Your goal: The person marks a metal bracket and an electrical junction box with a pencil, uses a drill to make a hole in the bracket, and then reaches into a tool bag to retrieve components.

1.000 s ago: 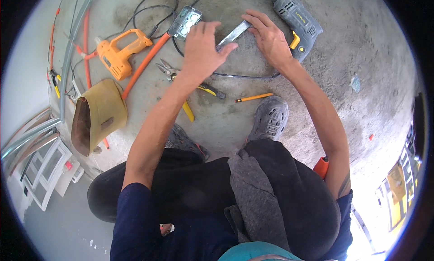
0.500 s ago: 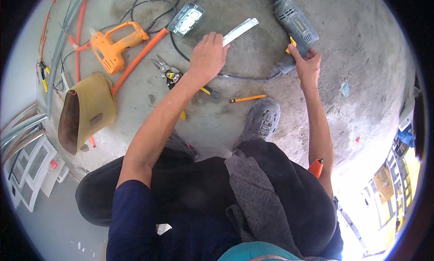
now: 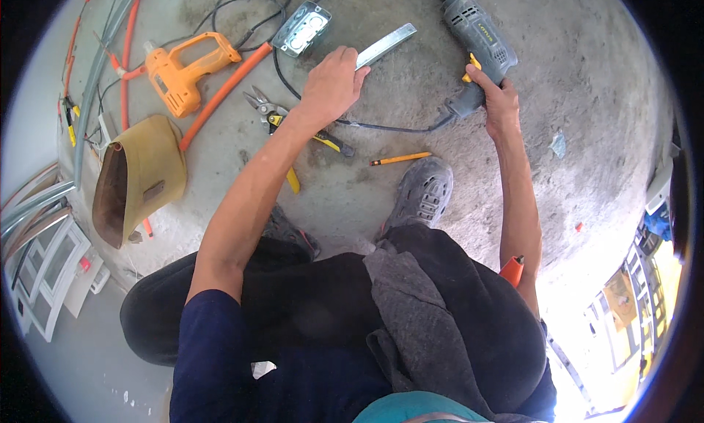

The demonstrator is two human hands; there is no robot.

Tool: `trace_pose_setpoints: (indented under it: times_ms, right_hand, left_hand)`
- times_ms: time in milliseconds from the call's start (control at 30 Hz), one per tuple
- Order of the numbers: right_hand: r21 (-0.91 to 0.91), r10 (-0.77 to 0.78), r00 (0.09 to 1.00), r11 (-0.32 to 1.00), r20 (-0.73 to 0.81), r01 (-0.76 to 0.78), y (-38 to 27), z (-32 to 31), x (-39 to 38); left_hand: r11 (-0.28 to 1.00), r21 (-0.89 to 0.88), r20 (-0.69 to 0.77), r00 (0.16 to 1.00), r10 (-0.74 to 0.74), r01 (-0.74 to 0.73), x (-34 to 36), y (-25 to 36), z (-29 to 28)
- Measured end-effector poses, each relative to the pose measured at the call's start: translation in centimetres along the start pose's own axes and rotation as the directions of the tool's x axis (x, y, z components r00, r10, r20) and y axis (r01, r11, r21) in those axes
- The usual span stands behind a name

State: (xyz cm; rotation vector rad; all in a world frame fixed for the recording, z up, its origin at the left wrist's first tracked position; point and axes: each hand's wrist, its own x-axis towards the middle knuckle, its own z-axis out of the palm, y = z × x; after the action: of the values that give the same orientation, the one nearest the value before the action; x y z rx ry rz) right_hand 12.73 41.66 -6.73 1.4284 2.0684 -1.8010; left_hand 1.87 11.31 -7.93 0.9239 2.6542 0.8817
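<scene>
My left hand [image 3: 331,86] is closed around one end of a short metal strip [image 3: 386,46], which points up and to the right over the concrete floor. At the right, my right hand [image 3: 500,100] grips a grey power drill [image 3: 478,33] by its handle, the thumb near a yellow part of it. The drill's front end runs out of view at the top. Beneath my left forearm lie tin snips [image 3: 276,117] with yellow and black handles, partly hidden. A pencil [image 3: 400,159] rests on the floor between my hands, just beyond my right shoe [image 3: 427,192].
To the left are an orange heat-gun-shaped tool [image 3: 186,72], orange tubing [image 3: 226,95] and an open tan bag [image 3: 149,179]. A metal electrical box [image 3: 302,29] sits near black cable loops. Metal channels [image 3: 100,78] line the left wall. Window-like white frames [image 3: 55,276] stand lower left.
The metal strip has turned in my left hand, now showing a shinier face, and the hand has shifted slightly left. My right hand stays on the drill, whose handle has swung a little.
</scene>
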Motion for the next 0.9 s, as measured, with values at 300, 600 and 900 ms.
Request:
trace_pose_setpoints:
  times_ms: [300, 600, 900]
  right_hand:
    - [0.056, -0.008, 0.999, 0.998, 0.037, 0.006, 0.2, -0.1, 0.0]
    - [0.157, 0.093, 0.994, 0.982, 0.053, -0.100, -0.7, -0.2, 0.4]
    - [0.661, -0.002, 0.984, 0.742, 0.177, -0.117, -0.5, 1.4, -0.1]
  left_hand:
    - [1.000, -0.005, 0.023, 1.000, -0.013, 0.013, 0.1, 0.3, -0.2]
    - [1.000, 0.014, 0.014, 1.000, -0.017, 0.017, -0.1, 0.6, -0.3]
    - [1.000, 0.019, 0.000, 1.000, -0.011, 0.011, -0.2, 0.9, -0.1]
